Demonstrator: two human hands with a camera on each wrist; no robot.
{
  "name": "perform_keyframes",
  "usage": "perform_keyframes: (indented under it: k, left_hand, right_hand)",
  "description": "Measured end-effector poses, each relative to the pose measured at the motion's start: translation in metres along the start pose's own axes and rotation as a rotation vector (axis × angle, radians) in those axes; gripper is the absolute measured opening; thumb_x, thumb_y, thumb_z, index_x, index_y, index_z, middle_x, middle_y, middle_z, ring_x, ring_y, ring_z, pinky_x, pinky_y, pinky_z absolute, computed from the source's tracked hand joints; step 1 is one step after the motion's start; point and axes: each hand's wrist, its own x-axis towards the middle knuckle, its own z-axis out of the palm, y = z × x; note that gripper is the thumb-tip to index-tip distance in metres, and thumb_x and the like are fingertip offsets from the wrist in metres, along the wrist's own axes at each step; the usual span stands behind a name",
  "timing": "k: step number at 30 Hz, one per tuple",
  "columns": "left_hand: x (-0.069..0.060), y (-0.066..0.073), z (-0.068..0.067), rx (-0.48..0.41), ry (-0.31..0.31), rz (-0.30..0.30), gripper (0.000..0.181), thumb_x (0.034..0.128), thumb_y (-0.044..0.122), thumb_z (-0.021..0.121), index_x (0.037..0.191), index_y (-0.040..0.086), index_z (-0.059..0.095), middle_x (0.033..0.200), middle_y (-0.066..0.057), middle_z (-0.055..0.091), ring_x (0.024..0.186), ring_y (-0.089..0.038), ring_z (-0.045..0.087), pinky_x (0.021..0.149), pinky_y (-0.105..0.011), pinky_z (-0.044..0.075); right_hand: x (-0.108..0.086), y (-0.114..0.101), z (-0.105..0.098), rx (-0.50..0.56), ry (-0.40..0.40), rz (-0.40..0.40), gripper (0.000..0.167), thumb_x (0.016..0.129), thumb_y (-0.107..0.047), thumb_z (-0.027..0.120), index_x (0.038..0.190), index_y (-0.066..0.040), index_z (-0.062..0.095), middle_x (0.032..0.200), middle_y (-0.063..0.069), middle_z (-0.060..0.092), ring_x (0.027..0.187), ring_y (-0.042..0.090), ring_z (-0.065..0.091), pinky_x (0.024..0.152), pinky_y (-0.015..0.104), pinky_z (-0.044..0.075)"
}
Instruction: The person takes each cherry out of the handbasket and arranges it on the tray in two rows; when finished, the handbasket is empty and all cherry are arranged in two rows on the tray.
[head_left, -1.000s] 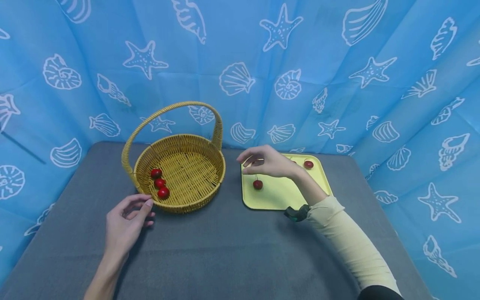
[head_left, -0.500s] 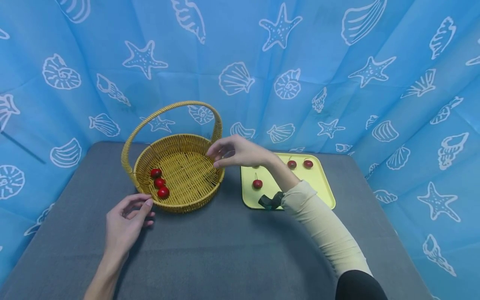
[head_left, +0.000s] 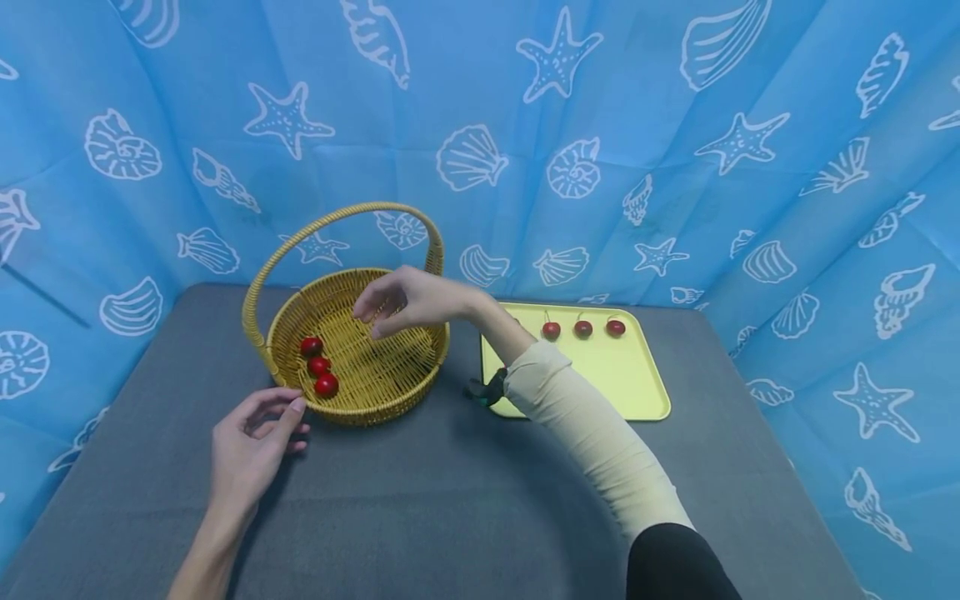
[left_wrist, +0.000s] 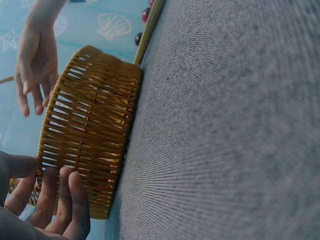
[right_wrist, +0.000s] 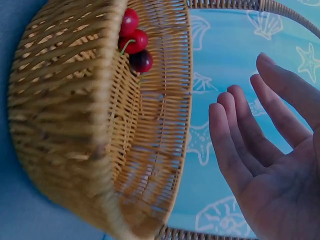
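Status of work: partial, by judgement. Three red cherries [head_left: 326, 385] lie grouped against the left inner wall of the wicker basket [head_left: 386, 411], which stands upright on the grey worktop [head_left: 420, 508]. Outstanding: three further cherries [head_left: 582, 328] sit in a row near the far edge of the yellow tray [head_left: 626, 379], to the basket's right; what appears to be another is mostly hidden behind the right arm [head_left: 510, 333], so a full count of the remainder cannot be given. Right hand [head_left: 411, 300]: over the basket, fingers loosely bent and parted, nothing seen between them; apart from the cherries below. Left hand [head_left: 251, 442]: thumb and fingers pinching the basket's near-left rim, apparently to steady it. Assessed overall: roughly midway, with the cherries on the tray not yet dealt with.
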Motion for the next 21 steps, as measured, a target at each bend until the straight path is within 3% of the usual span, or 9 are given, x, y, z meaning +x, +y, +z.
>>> perform_keyframes:
  k: [6, 13, 17, 21]
  left_hand:
    - [0.0, 0.0, 0.0, -0.005, -0.005, 0.004, 0.029, 0.1061, 0.023, 0.073, 0.131, 0.008, 0.07, 0.108, 0.001, 0.075, 0.081, -0.006, 0.076, 0.068, -0.026, 0.071]
    - [0.002, -0.001, 0.0, -0.004, -0.003, -0.015, 0.03, 0.1055, 0.022, 0.074, 0.131, 0.008, 0.07, 0.106, 0.002, 0.075, 0.079, -0.005, 0.076, 0.067, -0.026, 0.071]
    - [0.002, 0.0, 0.0, -0.02, -0.005, -0.001, 0.028, 0.1057, 0.021, 0.074, 0.13, 0.007, 0.07, 0.108, -0.004, 0.078, 0.079, -0.008, 0.078, 0.067, -0.027, 0.071]
    - [0.001, 0.001, 0.0, -0.024, -0.004, 0.017, 0.027, 0.1058, 0.02, 0.073, 0.129, 0.006, 0.071, 0.108, -0.006, 0.078, 0.079, -0.009, 0.078, 0.067, -0.028, 0.072]
  right_hand:
    - [0.021, -0.005, 0.002, -0.009, -0.096, 0.037, 0.039, 0.101, -0.014, 0.079, 0.138, -0.005, 0.069, 0.136, 0.009, 0.074, 0.133, 0.026, 0.068, 0.112, 0.023, 0.059]
    - [0.045, -0.005, 0.007, -0.017, -0.171, 0.097, 0.041, 0.102, -0.019, 0.078, 0.141, -0.007, 0.069, 0.143, 0.013, 0.071, 0.137, 0.027, 0.066, 0.106, 0.021, 0.06]
    - [0.057, -0.003, 0.012, 0.015, -0.216, 0.163, 0.041, 0.103, -0.019, 0.077, 0.141, -0.008, 0.069, 0.145, 0.013, 0.071, 0.133, 0.021, 0.067, 0.105, 0.023, 0.062]
    - [0.065, 0.0, 0.018, 0.088, -0.26, 0.227, 0.041, 0.103, -0.018, 0.077, 0.142, -0.008, 0.069, 0.145, 0.014, 0.07, 0.124, 0.014, 0.07, 0.109, 0.033, 0.064]
